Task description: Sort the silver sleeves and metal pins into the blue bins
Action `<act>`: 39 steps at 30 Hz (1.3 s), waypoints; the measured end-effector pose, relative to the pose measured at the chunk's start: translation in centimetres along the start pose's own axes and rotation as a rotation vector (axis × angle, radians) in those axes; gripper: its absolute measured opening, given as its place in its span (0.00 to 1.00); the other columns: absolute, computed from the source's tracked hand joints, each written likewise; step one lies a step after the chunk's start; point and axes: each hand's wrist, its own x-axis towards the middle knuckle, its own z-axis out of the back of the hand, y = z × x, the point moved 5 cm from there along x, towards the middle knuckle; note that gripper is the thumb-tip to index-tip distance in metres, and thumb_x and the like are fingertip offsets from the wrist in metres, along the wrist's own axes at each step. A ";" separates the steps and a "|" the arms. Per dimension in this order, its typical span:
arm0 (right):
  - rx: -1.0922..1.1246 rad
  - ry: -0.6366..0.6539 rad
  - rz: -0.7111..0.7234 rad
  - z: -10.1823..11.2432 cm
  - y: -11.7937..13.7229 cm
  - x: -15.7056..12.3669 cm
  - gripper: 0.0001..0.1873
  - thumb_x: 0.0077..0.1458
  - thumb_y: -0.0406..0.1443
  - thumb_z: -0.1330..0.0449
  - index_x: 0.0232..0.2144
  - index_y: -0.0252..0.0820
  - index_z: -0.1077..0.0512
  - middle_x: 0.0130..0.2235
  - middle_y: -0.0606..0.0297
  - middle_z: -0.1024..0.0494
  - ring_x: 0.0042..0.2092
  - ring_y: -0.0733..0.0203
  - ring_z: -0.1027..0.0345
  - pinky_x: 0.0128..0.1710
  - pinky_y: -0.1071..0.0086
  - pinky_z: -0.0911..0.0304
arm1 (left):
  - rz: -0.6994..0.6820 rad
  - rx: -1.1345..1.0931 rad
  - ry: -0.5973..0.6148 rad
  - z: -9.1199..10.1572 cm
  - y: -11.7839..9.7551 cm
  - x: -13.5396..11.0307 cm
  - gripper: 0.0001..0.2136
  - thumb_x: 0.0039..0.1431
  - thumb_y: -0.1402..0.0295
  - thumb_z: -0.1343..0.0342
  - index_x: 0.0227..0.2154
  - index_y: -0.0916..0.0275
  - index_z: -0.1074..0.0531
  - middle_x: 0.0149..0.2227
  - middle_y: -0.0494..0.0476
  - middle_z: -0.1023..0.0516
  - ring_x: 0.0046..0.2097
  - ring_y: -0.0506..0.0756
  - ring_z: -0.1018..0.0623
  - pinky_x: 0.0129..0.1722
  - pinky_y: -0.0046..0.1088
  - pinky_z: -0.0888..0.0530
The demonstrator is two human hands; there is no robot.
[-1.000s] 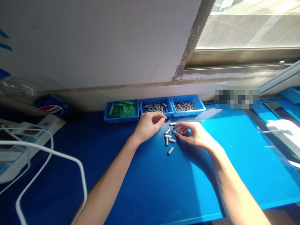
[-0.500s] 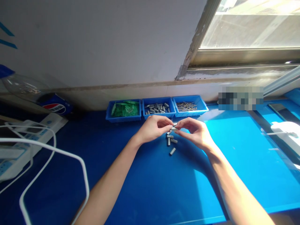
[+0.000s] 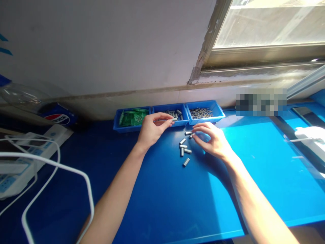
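Observation:
My left hand [image 3: 151, 128] hovers at the front of the middle blue bin [image 3: 184, 119], which holds grey metal cylinders. Its thumb and fingers pinch one small grey cylinder [image 3: 174, 119]. My right hand [image 3: 212, 141] rests low over the blue mat, fingers curled, fingertips pinched on another small cylinder [image 3: 191, 136]. Several loose grey cylinders [image 3: 183, 150] lie on the mat between and just below both hands. The left bin [image 3: 132, 118] holds green parts. The right bin [image 3: 204, 113] holds thin metal pins.
A blue mat [image 3: 177, 196] covers the table up to the wall. White cables [image 3: 50, 169] and a power strip [image 3: 15, 169] lie at the left. A plastic bottle [image 3: 38, 105] lies by the wall. A white object [image 3: 311, 135] sits at the far right.
The hands, which met with a cylinder between them half a second ago, have parted. My left hand moved back-left to the middle bin; my right dropped toward the loose cylinders.

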 end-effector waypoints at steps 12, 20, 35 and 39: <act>-0.014 0.141 -0.089 -0.9 -2.3 -0.3 0.09 0.67 0.44 0.33 0.46 0.56 0.14 0.46 0.59 0.13 0.46 0.41 0.19 0.52 0.45 0.23 | -0.052 0.085 0.087 -1.4 -0.6 -0.4 0.08 0.65 0.65 0.34 0.41 0.63 0.14 0.44 0.62 0.10 0.43 0.59 0.10 0.49 0.34 0.13; 0.208 -0.036 -0.219 -0.7 -1.6 0.0 0.11 0.67 0.49 0.32 0.44 0.54 0.19 0.40 0.61 0.13 0.39 0.47 0.17 0.44 0.49 0.20 | -0.044 0.127 0.152 -1.8 -1.0 -0.8 0.08 0.65 0.66 0.35 0.41 0.62 0.14 0.44 0.61 0.10 0.43 0.59 0.10 0.50 0.34 0.14; 0.707 -0.101 -0.473 -2.6 0.8 0.0 0.19 0.50 0.49 0.19 0.37 0.47 0.15 0.38 0.62 0.10 0.43 0.47 0.13 0.51 0.54 0.18 | -0.025 0.147 0.359 -3.6 -0.9 -1.7 0.09 0.63 0.62 0.30 0.42 0.60 0.13 0.44 0.59 0.09 0.45 0.60 0.10 0.50 0.33 0.14; 0.709 -0.068 -0.459 -2.8 1.5 0.1 0.18 0.56 0.51 0.22 0.36 0.46 0.16 0.34 0.61 0.11 0.38 0.48 0.15 0.44 0.55 0.18 | 0.013 0.082 0.354 -3.7 -0.6 -1.7 0.11 0.62 0.59 0.28 0.41 0.61 0.13 0.42 0.59 0.09 0.45 0.61 0.10 0.49 0.33 0.14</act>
